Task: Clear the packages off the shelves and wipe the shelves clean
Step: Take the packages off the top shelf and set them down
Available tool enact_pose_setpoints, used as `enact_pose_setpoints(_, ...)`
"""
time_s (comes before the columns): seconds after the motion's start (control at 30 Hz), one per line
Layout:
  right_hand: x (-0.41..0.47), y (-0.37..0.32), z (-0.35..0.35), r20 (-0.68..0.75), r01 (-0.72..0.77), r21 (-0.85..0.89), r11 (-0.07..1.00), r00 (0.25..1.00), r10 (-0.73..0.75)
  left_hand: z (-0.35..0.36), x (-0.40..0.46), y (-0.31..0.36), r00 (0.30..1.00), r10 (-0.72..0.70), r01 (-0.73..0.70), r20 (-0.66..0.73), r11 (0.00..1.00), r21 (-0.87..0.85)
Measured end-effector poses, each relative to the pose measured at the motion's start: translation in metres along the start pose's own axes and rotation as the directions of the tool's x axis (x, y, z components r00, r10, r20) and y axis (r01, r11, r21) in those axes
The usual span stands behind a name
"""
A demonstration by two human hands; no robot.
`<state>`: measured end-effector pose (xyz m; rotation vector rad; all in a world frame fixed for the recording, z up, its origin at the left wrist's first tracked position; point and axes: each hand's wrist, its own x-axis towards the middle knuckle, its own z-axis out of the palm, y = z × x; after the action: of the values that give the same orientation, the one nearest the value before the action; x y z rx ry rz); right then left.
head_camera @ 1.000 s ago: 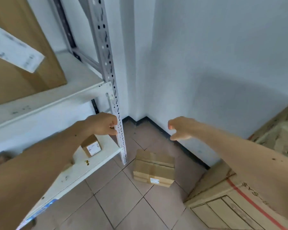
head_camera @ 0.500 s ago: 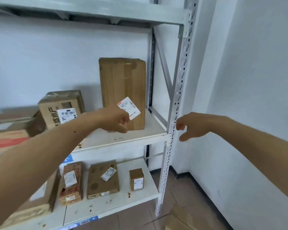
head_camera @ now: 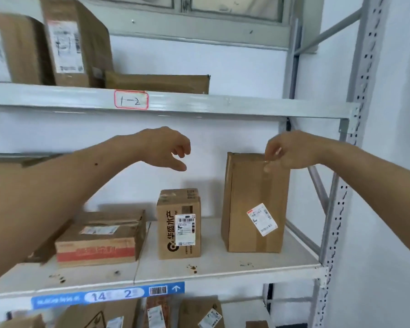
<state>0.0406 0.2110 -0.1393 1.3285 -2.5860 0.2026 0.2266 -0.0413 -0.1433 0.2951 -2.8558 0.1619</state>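
Both hands are rising from half a second ago: the left hand [head_camera: 168,147] is hovering in mid-air, fingers loosely curled and grasping nothing, while the right hand [head_camera: 287,150] is reaching the top edge of the tall box [head_camera: 253,202], fingers loosely curled, apparently not gripping. Nearer, the middle shelf [head_camera: 223,266] is carrying a printed carton [head_camera: 179,224] and a flat red-striped box [head_camera: 100,240].

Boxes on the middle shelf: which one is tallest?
The tall box at the right end, under the right hand. It stands higher than the printed box and flat box.
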Motion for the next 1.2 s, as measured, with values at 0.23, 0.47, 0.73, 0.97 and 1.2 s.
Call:
enact_pose_setpoints(0.23,0.054,-0.064,-0.054,-0.233,0.043,0.088,0.995,0.972,-0.021,-0.075,-0.006,-0.073,0.977,-0.013,0.036,-0.212,0.994,0.105)
enact_pose_setpoints(0.47,0.13,-0.09,-0.093,-0.385,0.098,0.092,0.991,0.921,-0.055,-0.133,0.017,-0.136,0.926,-0.159,0.192,-0.343,0.979,0.067)
enact_pose_setpoints(0.73,0.233,-0.085,-0.101,-0.375,0.095,0.182,0.979,0.927,-0.02,-0.137,0.067,-0.206,0.824,-0.457,0.453,-0.335,0.886,-0.096)
enact_pose_setpoints(0.97,0.279,-0.088,-0.094,-0.234,0.086,0.288,0.954,0.972,-0.018,-0.12,0.102,-0.245,0.813,-0.526,0.485,-0.249,0.849,-0.21)
enact_pose_setpoints(1.2,0.3,-0.083,-0.08,-0.212,0.045,0.368,0.929,0.976,0.037,-0.113,0.121,-0.256,0.812,-0.551,0.523,-0.192,0.833,-0.179)
